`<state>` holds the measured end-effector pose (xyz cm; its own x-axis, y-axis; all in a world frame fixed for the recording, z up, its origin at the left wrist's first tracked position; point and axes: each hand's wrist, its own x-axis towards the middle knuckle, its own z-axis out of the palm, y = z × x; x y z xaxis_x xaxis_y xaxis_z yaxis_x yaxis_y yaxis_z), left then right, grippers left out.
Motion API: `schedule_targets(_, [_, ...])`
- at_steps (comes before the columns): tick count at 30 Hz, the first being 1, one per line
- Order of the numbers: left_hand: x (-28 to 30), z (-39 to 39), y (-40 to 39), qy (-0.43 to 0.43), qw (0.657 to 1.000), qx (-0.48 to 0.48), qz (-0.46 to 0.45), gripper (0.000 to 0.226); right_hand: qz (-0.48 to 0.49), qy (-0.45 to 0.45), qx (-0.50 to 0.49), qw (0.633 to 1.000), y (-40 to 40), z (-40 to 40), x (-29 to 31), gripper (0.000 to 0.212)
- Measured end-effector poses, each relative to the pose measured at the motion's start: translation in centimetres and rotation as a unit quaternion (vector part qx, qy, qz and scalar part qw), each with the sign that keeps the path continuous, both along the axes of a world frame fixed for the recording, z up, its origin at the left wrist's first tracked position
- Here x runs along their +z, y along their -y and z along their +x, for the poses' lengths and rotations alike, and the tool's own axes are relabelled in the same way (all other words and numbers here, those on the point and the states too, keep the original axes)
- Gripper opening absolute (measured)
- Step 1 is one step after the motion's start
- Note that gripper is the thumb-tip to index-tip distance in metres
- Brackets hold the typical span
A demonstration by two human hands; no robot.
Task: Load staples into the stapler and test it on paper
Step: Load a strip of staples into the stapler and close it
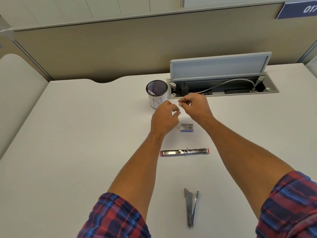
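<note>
Both hands raised above the middle of the desk (77,134), beyond the staple box (186,127). Left hand (163,117) with fingers loosely curled, holding nothing that can be made out; right hand (195,107) with fingers pinched on something small and pale, too blurred to name. Stapler (185,152) flat on the desk between the forearms, opened out, pink ends showing, just short of the staple box. Metal staple remover (190,207) nearer the body, well apart. Mesh pen cup (156,93) just left of the hands, beside the open cable tray (223,88) with its raised lid. Wide bare desk to the left, out to the curved edge.
</note>
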<state>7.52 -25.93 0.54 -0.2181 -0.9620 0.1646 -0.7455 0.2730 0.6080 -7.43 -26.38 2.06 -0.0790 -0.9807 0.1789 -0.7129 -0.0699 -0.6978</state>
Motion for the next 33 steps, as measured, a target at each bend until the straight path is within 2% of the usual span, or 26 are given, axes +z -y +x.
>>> schedule_targets(3, [-1.1,-0.8,-1.1,0.021,0.998,-0.03,0.041,0.031,0.054,-0.006,-0.008,0.998,-1.1,-1.7,-1.6,0.021])
schedule_targets(9, [-2.5,-1.8,-2.3,0.099,0.99,-0.077,0.064,0.053,0.13,0.0,-0.026,0.991,-3.5,-4.4,-4.8,0.024])
schedule_targets(12, [-3.1,-2.0,-2.6,0.102,0.989,-0.08,0.071,0.046,0.14,0.021,-0.023,0.99,-4.5,-5.2,-5.5,0.024])
schedule_targets(15, [-3.5,-2.3,-2.8,0.067,0.992,-0.075,0.08,0.038,0.14,0.048,-0.015,0.989,-5.3,-5.5,-5.7,0.025])
schedule_targets(20, [-3.7,-2.9,-2.8,0.059,0.992,-0.056,0.092,0.037,0.144,0.087,-0.002,0.986,-6.1,-5.6,-5.8,0.031])
schedule_targets(25, [-4.0,-2.8,-2.7,0.069,0.992,-0.042,0.098,0.036,0.152,0.136,-0.034,0.978,-6.2,-5.6,-5.6,0.021])
schedule_targets(30, [-4.2,-2.7,-2.7,0.065,0.992,-0.044,0.096,0.038,0.16,0.141,-0.069,0.975,-6.0,-5.6,-5.3,0.018])
schedule_targets(33, [-4.3,-2.7,-2.7,0.054,0.993,-0.041,0.094,0.039,0.161,0.132,-0.037,0.977,-6.0,-5.5,-5.2,0.026])
